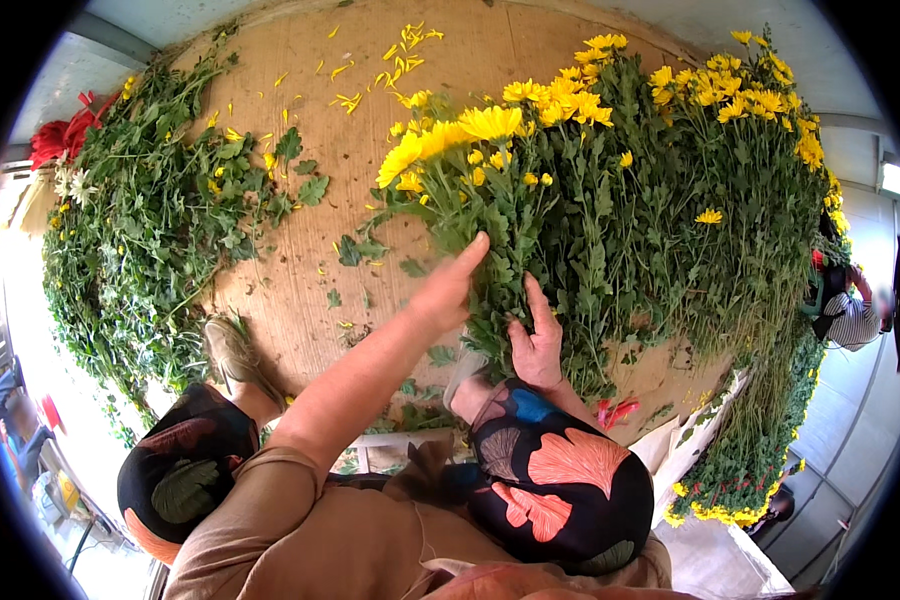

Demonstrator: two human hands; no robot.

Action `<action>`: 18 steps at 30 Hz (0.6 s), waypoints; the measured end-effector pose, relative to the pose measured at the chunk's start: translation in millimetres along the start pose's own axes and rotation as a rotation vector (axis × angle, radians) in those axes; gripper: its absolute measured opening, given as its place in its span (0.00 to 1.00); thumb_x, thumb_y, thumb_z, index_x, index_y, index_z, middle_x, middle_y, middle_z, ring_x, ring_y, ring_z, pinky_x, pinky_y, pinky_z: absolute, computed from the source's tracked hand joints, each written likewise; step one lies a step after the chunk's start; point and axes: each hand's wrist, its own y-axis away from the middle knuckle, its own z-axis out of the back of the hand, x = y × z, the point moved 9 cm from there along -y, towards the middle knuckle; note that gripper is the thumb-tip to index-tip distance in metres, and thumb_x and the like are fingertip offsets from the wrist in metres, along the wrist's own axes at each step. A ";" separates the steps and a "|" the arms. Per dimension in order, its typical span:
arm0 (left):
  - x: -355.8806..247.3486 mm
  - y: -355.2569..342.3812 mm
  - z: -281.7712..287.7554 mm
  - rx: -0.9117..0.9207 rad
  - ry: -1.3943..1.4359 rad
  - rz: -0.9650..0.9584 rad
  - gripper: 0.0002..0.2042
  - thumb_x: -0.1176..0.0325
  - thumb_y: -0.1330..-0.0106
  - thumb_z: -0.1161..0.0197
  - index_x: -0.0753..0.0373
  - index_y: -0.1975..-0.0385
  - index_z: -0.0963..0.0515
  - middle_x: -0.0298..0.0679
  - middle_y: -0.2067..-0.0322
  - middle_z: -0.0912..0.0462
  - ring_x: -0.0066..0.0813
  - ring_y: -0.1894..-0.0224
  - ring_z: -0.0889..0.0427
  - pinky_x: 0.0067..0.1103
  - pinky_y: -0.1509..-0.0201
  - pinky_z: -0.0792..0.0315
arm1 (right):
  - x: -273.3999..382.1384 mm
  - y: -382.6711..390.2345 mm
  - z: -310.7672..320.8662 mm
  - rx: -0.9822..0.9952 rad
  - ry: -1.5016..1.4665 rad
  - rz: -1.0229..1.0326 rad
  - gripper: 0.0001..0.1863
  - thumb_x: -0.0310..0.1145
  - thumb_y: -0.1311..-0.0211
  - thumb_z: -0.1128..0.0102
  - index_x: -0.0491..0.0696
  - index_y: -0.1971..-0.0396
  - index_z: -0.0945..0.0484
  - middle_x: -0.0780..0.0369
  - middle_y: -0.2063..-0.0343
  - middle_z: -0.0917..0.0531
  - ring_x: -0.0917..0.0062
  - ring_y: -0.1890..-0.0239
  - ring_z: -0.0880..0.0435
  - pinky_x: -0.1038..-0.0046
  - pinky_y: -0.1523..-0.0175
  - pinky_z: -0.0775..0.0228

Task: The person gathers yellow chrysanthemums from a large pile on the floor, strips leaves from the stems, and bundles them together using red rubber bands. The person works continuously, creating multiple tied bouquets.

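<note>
A leafy bunch of yellow chrysanthemums (470, 135) lies in front of me, flower heads pointing away. My left hand (450, 285) is closed on the left side of its stems, with the thumb along the outside and the other fingers hidden in the leaves. Lower down, my right hand (537, 345) touches the stems from the right; its index finger is stretched upward and its thumb stands apart. Against this bunch, on the right, rests a broad row of more yellow chrysanthemums (650, 190).
A heap of cut green stems and leaves (150, 230) covers the left side, beside red cloth (65, 135). Yellow petals (400, 60) and leaf bits litter the brown board (300, 260). Red ribbon (615, 412) lies near my right knee. Another person (855, 315) is at the far right.
</note>
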 end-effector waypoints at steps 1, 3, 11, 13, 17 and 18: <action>-3.2 3.5 -5.4 0.032 -0.028 0.003 0.27 0.55 0.28 0.33 0.68 0.39 0.27 0.44 0.47 0.17 0.36 0.48 0.16 0.33 0.44 0.21 | 1.9 0.0 0.4 0.001 -0.006 -0.003 0.33 0.32 0.29 0.38 0.39 0.28 0.36 0.50 0.31 0.27 0.63 0.29 0.28 0.66 0.27 0.38; -4.3 7.7 -4.3 0.012 -0.065 0.029 0.24 0.60 0.30 0.31 0.68 0.41 0.25 0.44 0.48 0.16 0.36 0.49 0.15 0.33 0.44 0.21 | 6.8 -2.3 -4.2 0.044 0.015 0.008 0.33 0.34 0.29 0.37 0.39 0.29 0.35 0.51 0.32 0.26 0.62 0.31 0.26 0.66 0.28 0.36; -3.6 5.3 4.0 -0.171 -0.084 0.043 0.14 0.68 0.28 0.35 0.68 0.47 0.20 0.42 0.53 0.13 0.36 0.52 0.13 0.32 0.48 0.17 | -0.2 -18.9 -1.2 -0.101 -0.504 -0.278 0.26 0.26 0.28 0.40 0.39 0.33 0.30 0.58 0.43 0.18 0.79 0.48 0.19 0.75 0.41 0.29; 3.9 -0.9 15.0 -0.167 -0.128 0.020 0.15 0.67 0.27 0.35 0.68 0.45 0.20 0.43 0.52 0.14 0.36 0.51 0.14 0.33 0.46 0.17 | -3.7 -27.6 -4.0 -0.129 -0.724 -0.356 0.23 0.24 0.29 0.39 0.39 0.36 0.26 0.61 0.47 0.16 0.82 0.52 0.19 0.78 0.43 0.29; 7.9 -3.7 17.3 -0.169 -0.116 0.026 0.17 0.66 0.25 0.39 0.68 0.41 0.23 0.44 0.49 0.15 0.38 0.49 0.14 0.33 0.43 0.18 | -44.2 -24.5 11.2 -0.332 -0.876 -0.371 0.16 0.25 0.29 0.37 0.44 0.44 0.19 0.64 0.57 0.13 0.81 0.59 0.17 0.76 0.50 0.24; 5.0 -3.1 12.6 -0.121 -0.052 0.027 0.18 0.66 0.25 0.40 0.68 0.41 0.23 0.45 0.48 0.15 0.39 0.49 0.14 0.35 0.42 0.19 | -60.4 -17.6 22.1 -0.362 -0.912 -0.403 0.14 0.26 0.29 0.37 0.46 0.46 0.19 0.64 0.60 0.13 0.81 0.64 0.17 0.76 0.57 0.24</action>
